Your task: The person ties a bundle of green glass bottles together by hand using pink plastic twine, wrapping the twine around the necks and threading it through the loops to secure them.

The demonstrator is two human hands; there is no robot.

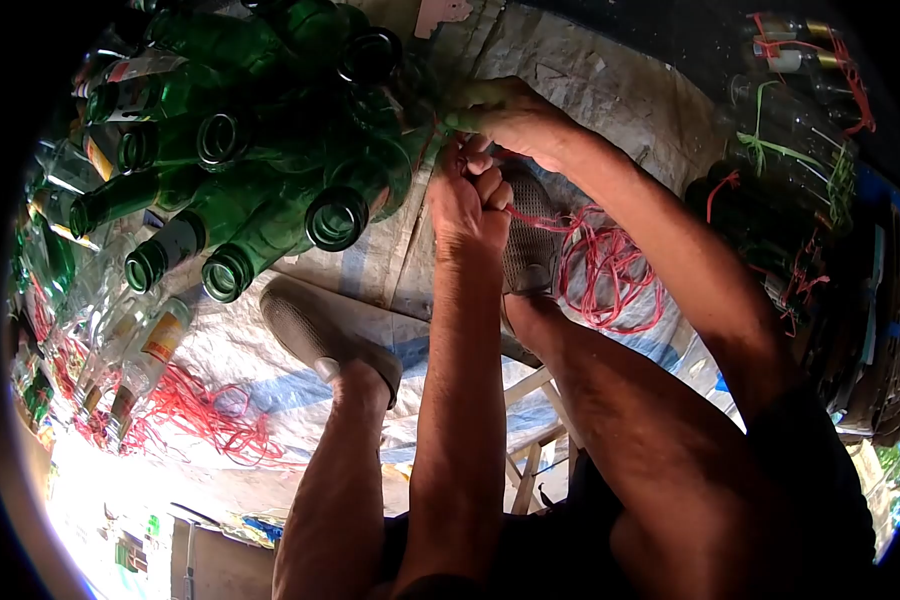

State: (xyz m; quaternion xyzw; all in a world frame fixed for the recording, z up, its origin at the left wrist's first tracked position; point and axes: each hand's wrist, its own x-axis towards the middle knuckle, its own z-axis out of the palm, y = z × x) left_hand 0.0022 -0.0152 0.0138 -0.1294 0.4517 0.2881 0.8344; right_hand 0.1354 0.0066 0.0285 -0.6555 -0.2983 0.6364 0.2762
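My left hand point(470, 195) is closed in a fist around red plastic string point(535, 217), whose tail runs right to a loose tangle on the floor. Just above it, my right hand point(515, 122) is bent over with its fingers drawn together near the string; the fingertips are dim and partly hidden. A thin red strand shows between the hands and the bottles. To their left lies a big bundle of green glass bottles point(280, 205), necks toward me, its nearest side close to my fingers.
Clear glass bottles point(150, 345) and more red string point(210, 415) lie at the left. Bottles tied with red and green string point(790, 150) stand at the right. My shoes point(315, 320) rest on a pale tarp point(270, 390), beside a wooden stool frame point(530, 465).
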